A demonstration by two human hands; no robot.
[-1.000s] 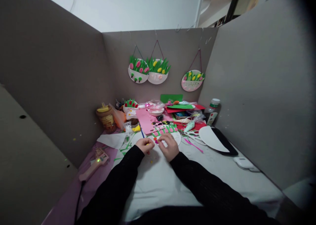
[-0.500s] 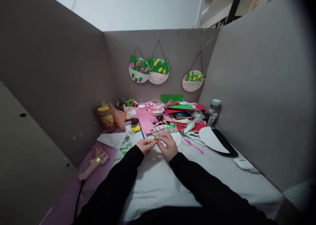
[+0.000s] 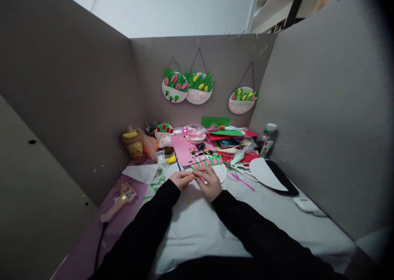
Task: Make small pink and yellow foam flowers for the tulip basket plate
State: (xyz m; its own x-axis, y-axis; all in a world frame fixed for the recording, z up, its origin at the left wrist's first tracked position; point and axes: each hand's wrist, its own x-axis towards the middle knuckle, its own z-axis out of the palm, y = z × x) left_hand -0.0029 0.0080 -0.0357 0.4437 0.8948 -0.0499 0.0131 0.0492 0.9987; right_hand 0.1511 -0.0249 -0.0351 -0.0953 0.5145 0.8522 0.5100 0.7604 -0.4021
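Note:
Both my hands meet at the middle of the table, over the white cover (image 3: pixel 197 226). My left hand (image 3: pixel 181 179) is pinched on a tiny yellow-orange piece (image 3: pixel 193 175). My right hand (image 3: pixel 209 182) has its fingers curled, with the fingertips touching the same small piece. Just beyond the fingers lies a white paper plate (image 3: pixel 221 171) decorated with green grass and pink tulip shapes (image 3: pixel 207 161). Both arms wear black sleeves.
A pink glue gun (image 3: pixel 118 202) with a lit green light lies at the left. A jar with a yellow lid (image 3: pixel 133 144), pink paper (image 3: pixel 181 149), coloured foam sheets (image 3: pixel 227 134), a bottle (image 3: pixel 267 138) and a white half-plate (image 3: pixel 268 173) crowd the back. Three finished plates (image 3: pixel 187 87) hang on the rear wall.
My hands have drawn together: the right hand moved left until its fingertips met the left hand's pinch on the small piece. The view shifted slightly.

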